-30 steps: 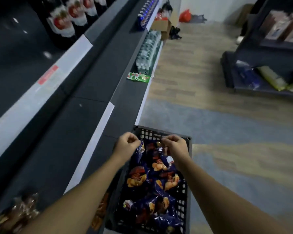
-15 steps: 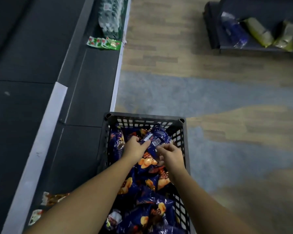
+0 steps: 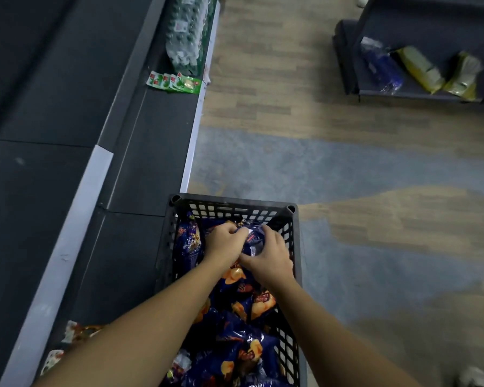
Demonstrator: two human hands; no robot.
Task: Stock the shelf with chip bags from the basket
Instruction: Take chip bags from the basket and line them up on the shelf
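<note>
Left hand [image 3: 224, 243] and right hand [image 3: 270, 256] now sit deeper at the far end of the black plastic lattice basket [image 3: 235, 203], both curled round one glossy dark-blue chip bag [image 3: 252, 238] atop the pile; likely risks: slick foil slips, or squeezing crushes chips.

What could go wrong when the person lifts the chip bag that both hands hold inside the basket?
1. The left hand and the right hand both grip one blue chip bag. A hard squeeze might crush the chips or burst the bag.
2. It lies among other bags packed in the basket. Lifting it might drag a neighbour over the rim onto the floor.
</note>
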